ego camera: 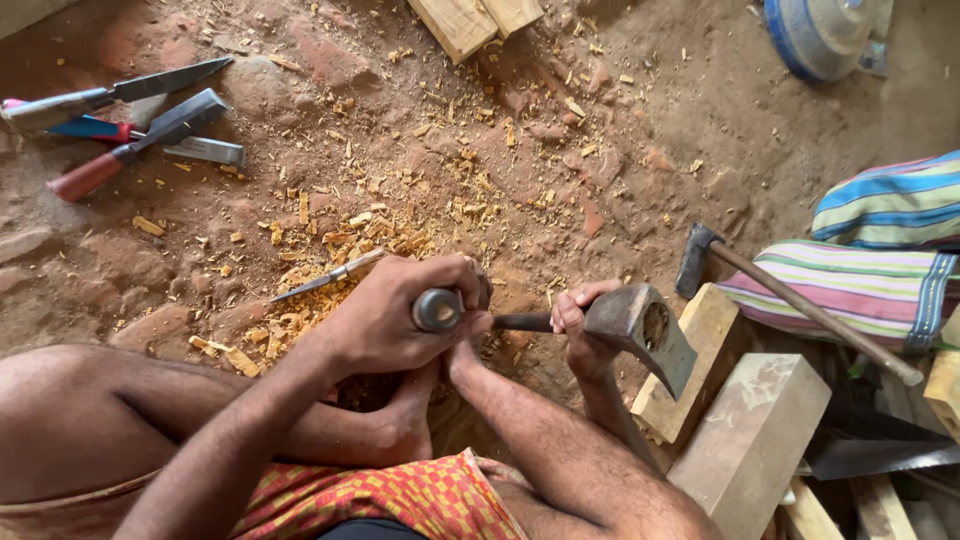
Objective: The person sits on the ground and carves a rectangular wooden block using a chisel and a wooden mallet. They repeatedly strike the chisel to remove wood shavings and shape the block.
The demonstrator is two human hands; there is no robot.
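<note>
The left hand (395, 315) is wrapped in a full fist around a round tool handle (437, 310), seen end-on — the grey butt of it faces the camera. Which tool the handle belongs to cannot be told; its working end is hidden under the hand.

The right hand (580, 325) is closed on the short dark handle of an axe (640, 330), gripped close under the head. The steel head is held just right of the hand, blade edge turned down and to the right, above a pale wood block (700, 350). Both hands are held close together, nearly touching, over the dirt floor (700, 130) between the person's bent legs. A bare foot (405, 420) is seen just under the left hand.

A thin metal blade (330, 275) is lying on the ground just left of the left hand, on a heap of orange wood chips (300, 310). More chips are scattered up the middle of the floor.

Top left, well apart from the hands — a cluster of chisels (130, 130) with red, blue and grey handles. Right of the axe a second hammer-type tool (790, 300) with a long wooden shaft is laid across the blocks, against folded striped cloth (880, 250). A larger squared block (750, 430) is set at lower right, a saw blade (880, 455) beside it. Cut timber ends (475, 20) are seen at the top edge, a blue-rimmed object (820, 35) at top right.
</note>
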